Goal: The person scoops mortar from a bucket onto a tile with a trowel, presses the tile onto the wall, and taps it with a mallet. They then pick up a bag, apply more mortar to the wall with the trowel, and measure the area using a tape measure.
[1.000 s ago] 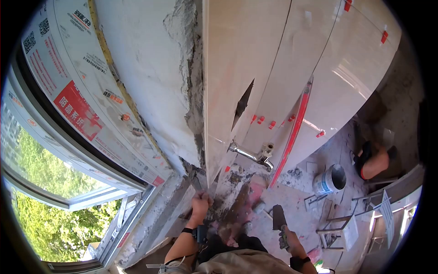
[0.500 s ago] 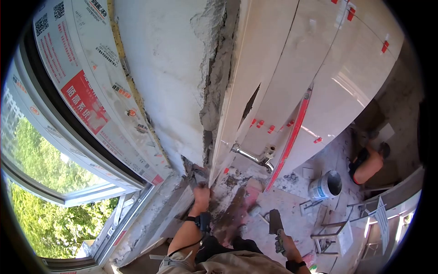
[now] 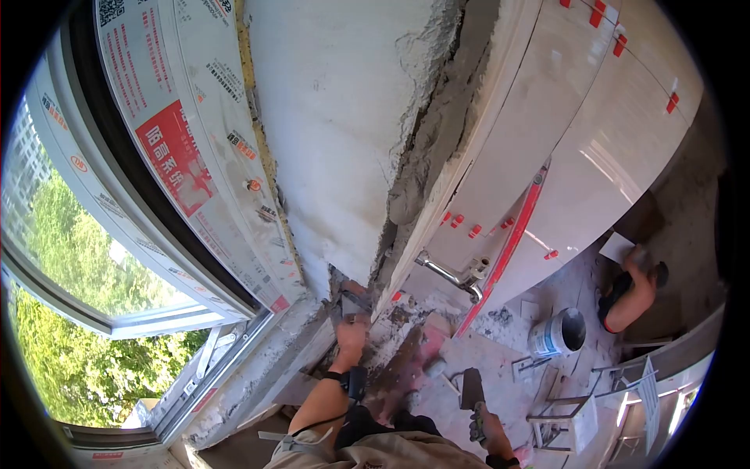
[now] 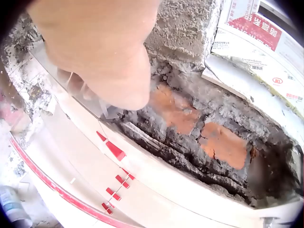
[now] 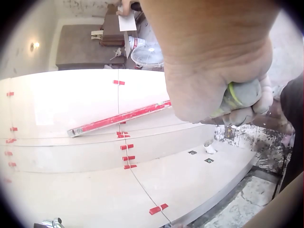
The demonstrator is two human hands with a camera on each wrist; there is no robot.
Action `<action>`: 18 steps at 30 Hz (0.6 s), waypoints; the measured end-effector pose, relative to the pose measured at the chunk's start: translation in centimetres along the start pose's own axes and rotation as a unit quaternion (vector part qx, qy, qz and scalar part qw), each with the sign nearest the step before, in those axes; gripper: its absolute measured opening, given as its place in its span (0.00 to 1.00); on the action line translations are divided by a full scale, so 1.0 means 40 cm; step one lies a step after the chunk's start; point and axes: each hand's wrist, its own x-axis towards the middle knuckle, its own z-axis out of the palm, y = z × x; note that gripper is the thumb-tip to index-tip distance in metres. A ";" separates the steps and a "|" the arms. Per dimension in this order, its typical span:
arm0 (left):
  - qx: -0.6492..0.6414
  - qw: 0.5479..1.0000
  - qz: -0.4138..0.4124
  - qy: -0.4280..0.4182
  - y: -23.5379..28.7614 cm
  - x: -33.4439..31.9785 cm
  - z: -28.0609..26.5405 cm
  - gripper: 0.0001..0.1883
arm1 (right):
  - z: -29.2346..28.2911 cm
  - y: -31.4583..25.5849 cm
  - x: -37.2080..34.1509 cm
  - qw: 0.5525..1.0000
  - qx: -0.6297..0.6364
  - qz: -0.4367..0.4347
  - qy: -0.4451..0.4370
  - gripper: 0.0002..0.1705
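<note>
In the head view my left hand [image 3: 351, 336] is at the bottom of the wall corner. Its fingers pinch a thin flat grey piece [image 3: 353, 305], partly hidden by the hand. Beside it stands the near edge of a pale wall tile [image 3: 500, 129]. A mortar-filled gap [image 3: 426, 168] runs between this tile and the white wall. The left wrist view shows dark mortar [image 4: 164, 152] and orange brick [image 4: 223, 145] inside the gap. My right hand [image 3: 494, 431], held low and away from the wall, grips a trowel [image 3: 472, 388] by its handle, blade upward.
A chrome tap [image 3: 449, 271] juts from the tiled wall near a leaning red level [image 3: 519, 227]. Red tile clips [image 3: 475, 230] stick out. A bucket [image 3: 547, 340], a stool [image 3: 582, 422] and a crouching person [image 3: 633, 301] are at right; an open window [image 3: 109, 258] is at left.
My view has shifted and turned, showing the gap behind the tile edge more widely. My left hand stays at the corner; the trowel stays in my right hand. The crouching person has moved slightly.
</note>
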 end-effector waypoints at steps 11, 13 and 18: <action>-0.044 0.999 -0.007 -0.024 0.023 0.097 -0.024 0.13 | 0.002 -0.006 0.024 1.000 -0.017 0.006 -0.019 0.28; -0.041 0.999 -0.012 -0.030 0.025 0.100 -0.024 0.13 | -0.004 0.001 0.034 1.000 -0.025 -0.003 -0.017 0.28; 0.149 0.979 0.137 0.001 -0.156 0.270 -0.010 0.12 | 0.001 0.002 0.030 1.000 -0.016 -0.004 0.003 0.28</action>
